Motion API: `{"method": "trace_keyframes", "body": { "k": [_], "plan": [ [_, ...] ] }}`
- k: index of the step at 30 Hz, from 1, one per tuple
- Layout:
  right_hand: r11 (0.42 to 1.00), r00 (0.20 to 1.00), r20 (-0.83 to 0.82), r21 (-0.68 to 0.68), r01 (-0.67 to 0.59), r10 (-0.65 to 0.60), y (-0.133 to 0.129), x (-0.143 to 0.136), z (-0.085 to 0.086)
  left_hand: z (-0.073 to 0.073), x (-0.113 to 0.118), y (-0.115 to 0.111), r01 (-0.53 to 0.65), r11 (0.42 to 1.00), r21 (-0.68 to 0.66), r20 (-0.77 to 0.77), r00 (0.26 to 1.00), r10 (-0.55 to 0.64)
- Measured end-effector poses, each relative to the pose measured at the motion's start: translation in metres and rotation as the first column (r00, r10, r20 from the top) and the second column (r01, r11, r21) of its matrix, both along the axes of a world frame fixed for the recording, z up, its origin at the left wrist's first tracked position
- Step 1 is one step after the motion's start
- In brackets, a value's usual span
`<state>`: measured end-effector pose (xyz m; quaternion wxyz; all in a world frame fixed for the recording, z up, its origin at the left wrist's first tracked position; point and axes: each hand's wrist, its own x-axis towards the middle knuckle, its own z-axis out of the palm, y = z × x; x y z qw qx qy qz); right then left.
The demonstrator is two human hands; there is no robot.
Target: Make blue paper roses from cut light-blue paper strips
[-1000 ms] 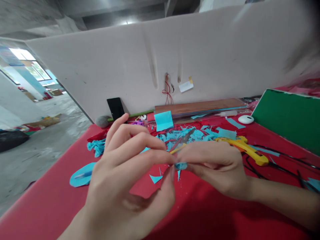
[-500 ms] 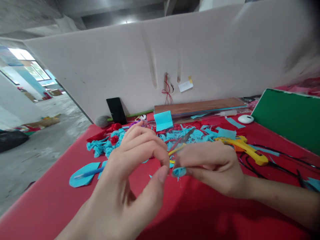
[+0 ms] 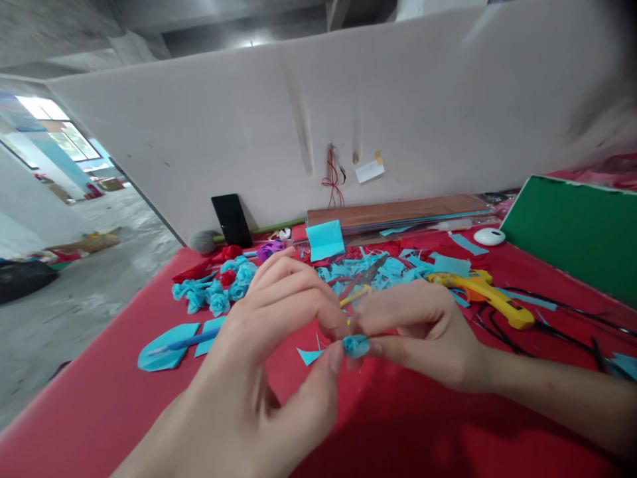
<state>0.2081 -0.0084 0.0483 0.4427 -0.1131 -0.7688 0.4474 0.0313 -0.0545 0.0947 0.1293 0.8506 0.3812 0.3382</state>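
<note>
Between my hands is a small rolled blue paper flower (image 3: pixel 355 344). My right hand (image 3: pixel 428 332) pinches it from the right with thumb and fingers. The thumb and forefinger of my left hand (image 3: pixel 283 338) close on its left edge. Just behind my fingers lie yellow-handled scissors (image 3: pixel 358 292), partly hidden. To the left, a pile of blue paper flowers (image 3: pixel 219 296) has a red one among them. A blue pen (image 3: pixel 192 340) rests across cut blue paper pieces (image 3: pixel 154 358).
Blue paper scraps (image 3: pixel 393 269) lie behind my hands. A yellow glue gun (image 3: pixel 497 300) and black cables are on the right, near a green board (image 3: pixel 577 232) and a white mouse (image 3: pixel 488 236). A black phone (image 3: pixel 231 220) leans on the back panel.
My left hand has moved right and its fingertips now meet the blue flower. My right hand has shifted slightly, still holding the flower.
</note>
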Motion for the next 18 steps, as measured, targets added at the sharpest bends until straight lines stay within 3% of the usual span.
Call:
{"method": "trace_keyframes", "body": {
  "k": [18],
  "plan": [
    [0.995, 0.993, 0.063, 0.012, -0.100, 0.099, 0.0010, 0.0040, 0.0005, 0.0024, -0.0012, -0.0011, 0.044, 0.999, 0.009, -0.032, 0.999, -0.043]
  ]
}}
